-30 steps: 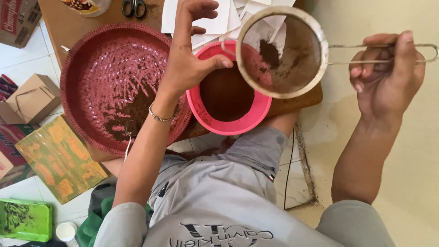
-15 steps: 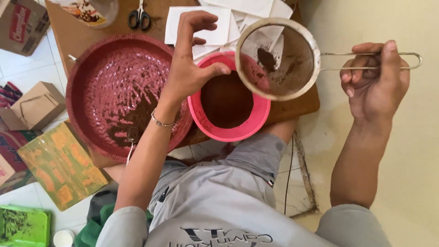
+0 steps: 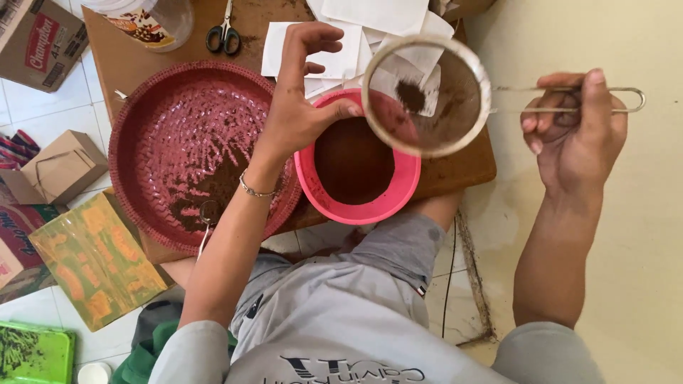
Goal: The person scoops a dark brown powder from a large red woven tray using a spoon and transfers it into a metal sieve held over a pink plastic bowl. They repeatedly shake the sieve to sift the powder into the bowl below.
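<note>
2 brown cartons (image 3: pixel 39 39) (image 3: pixel 60 169) left edge; yellow-orange packet (image 3: pixel 96 259) below; green packet (image 3: pixel 32 353), possibly tray.

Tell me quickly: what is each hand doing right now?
Left hand: open, thumb tip at the rim of the pink bowl, holding nothing.
Right hand: closed on the wire handle of the mesh sieve.

You are in a home set up for small craft or food work, seated on a pale tiled floor (image 3: pixel 43 114) at a low wooden board (image 3: pixel 455 167). Around you lie cardboard boxes (image 3: pixel 60 167), scissors (image 3: pixel 224 32), paper sheets (image 3: pixel 370 21), a woven red tray (image 3: pixel 163 121) and a pink bowl (image 3: pixel 398 203) of brown powder.
</note>
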